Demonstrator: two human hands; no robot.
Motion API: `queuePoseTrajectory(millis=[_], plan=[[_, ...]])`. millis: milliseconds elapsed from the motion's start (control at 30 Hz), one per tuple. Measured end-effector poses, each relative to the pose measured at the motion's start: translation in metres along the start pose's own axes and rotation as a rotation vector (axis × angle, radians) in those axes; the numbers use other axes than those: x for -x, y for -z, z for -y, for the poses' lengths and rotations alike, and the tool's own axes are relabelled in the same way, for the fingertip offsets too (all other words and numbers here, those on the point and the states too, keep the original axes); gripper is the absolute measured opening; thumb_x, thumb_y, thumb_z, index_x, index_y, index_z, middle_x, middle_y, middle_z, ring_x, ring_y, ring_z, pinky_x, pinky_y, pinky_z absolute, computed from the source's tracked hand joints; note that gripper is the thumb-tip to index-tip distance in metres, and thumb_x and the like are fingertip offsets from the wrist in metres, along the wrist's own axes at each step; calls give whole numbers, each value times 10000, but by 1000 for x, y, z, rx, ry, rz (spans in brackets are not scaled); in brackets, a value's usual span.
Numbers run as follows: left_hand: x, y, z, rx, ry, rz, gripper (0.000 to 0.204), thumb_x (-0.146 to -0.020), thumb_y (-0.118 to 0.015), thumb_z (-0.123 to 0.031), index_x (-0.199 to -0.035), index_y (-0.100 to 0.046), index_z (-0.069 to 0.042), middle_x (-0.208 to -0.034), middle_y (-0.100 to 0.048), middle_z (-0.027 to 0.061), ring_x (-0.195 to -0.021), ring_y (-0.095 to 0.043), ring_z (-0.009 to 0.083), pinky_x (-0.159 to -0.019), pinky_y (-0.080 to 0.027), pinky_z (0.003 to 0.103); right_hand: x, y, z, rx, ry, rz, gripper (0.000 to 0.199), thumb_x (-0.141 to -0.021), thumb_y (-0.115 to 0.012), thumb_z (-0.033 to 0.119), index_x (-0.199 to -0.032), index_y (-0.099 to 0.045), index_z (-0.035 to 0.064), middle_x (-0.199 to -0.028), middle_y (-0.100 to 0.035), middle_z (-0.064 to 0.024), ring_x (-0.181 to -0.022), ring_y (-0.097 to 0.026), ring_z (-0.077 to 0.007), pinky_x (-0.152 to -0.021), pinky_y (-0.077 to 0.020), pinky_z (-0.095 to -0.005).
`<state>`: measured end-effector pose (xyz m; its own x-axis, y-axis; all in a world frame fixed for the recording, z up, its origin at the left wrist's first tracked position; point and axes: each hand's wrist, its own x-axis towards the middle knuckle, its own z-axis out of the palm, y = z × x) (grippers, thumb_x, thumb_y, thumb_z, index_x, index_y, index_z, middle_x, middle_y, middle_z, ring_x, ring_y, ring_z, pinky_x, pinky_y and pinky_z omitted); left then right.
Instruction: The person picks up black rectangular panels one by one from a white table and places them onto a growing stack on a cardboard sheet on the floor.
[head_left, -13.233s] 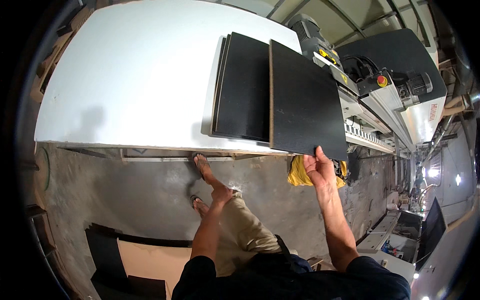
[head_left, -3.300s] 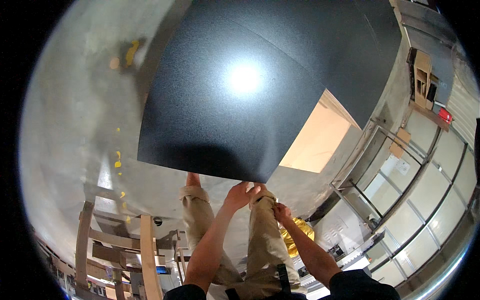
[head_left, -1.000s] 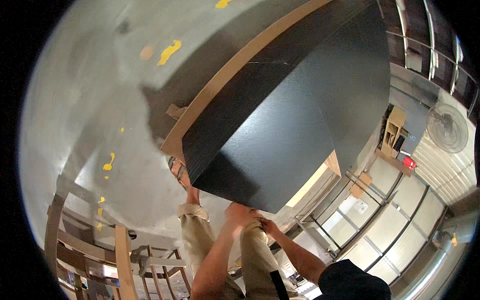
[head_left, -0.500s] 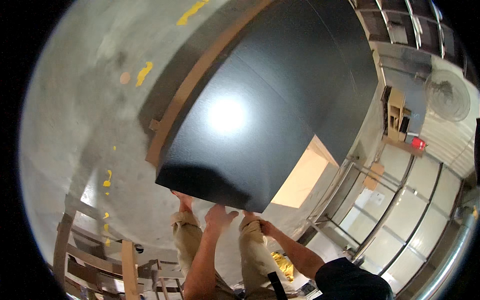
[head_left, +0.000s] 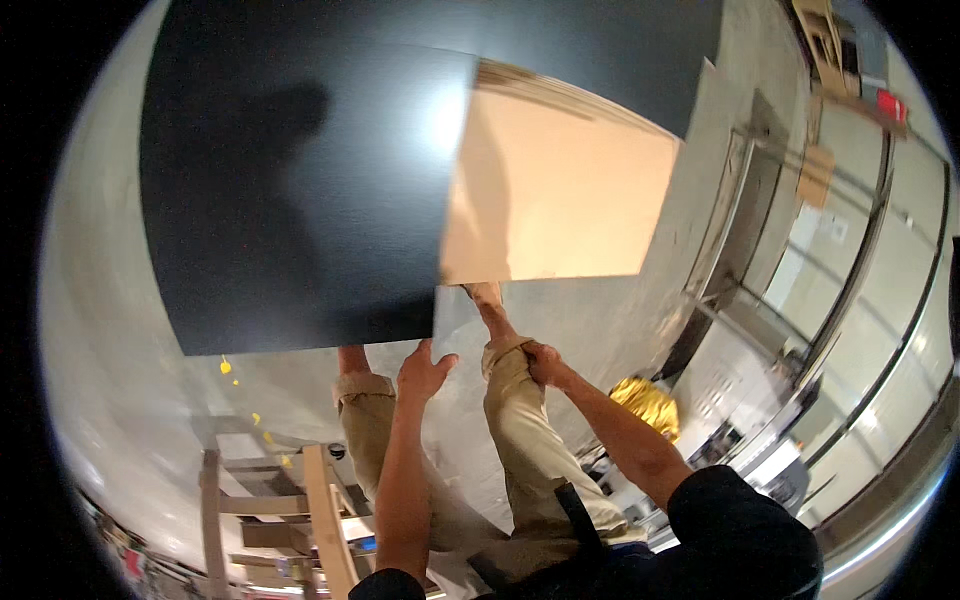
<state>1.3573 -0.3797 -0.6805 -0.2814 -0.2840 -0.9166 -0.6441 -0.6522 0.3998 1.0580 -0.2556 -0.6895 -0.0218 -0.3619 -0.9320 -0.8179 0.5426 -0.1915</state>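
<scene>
A large black panel (head_left: pixel 290 210) with a smooth, slightly shiny face lies over a stack. At its near edge, close to the right corner, is my left hand (head_left: pixel 422 374). The fingers go to the underside of the edge and are partly hidden, while the thumb sticks out to the right. Beside the panel a pale wood-coloured board (head_left: pixel 580 190) lies bare, its layered edge showing along the far side. My right hand (head_left: pixel 546 364) is closed round the cuffed beige trouser leg (head_left: pixel 515 400) at my right knee, away from the panel.
Another black sheet (head_left: pixel 600 50) lies farther back on the stack. Wooden frames (head_left: pixel 325 520) stand at lower left. A gold-coloured wrapped bundle (head_left: pixel 645 408) sits on the right, near a metal-framed wall (head_left: pixel 850 280). My bare feet are close under the near edge.
My view has swung to the right, so the black panel appears farther left. More of the pale board shows beside it. Both hands keep their places, on the panel's edge and on my knee.
</scene>
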Motion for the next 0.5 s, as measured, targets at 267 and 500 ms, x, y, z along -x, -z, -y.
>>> queuePoseTrajectory(millis=[267, 500], plan=[[39, -208, 6, -1, -175, 93, 535, -958, -524, -371, -1349, -498, -8, -1305, -555, 134, -1104, -575, 266, -917, -463, 389, 100, 59, -34, -499, -123, -11, 331, -877, -565, 159, -1188, -624, 62, -1106, -656, -196, -1018, -632, -318, -869, -502, -372], [31, -227, 25, 243, 180, 162, 334, -932, -517, -241, -1177, -584, -23, -1091, -643, 176, -974, -622, 326, -825, -486, 404, 63, -45, -74, -715, -145, -358, 231, -902, -553, 222, -1021, -653, 51, -978, -661, -184, -954, -624, -360, -835, -497, -430]])
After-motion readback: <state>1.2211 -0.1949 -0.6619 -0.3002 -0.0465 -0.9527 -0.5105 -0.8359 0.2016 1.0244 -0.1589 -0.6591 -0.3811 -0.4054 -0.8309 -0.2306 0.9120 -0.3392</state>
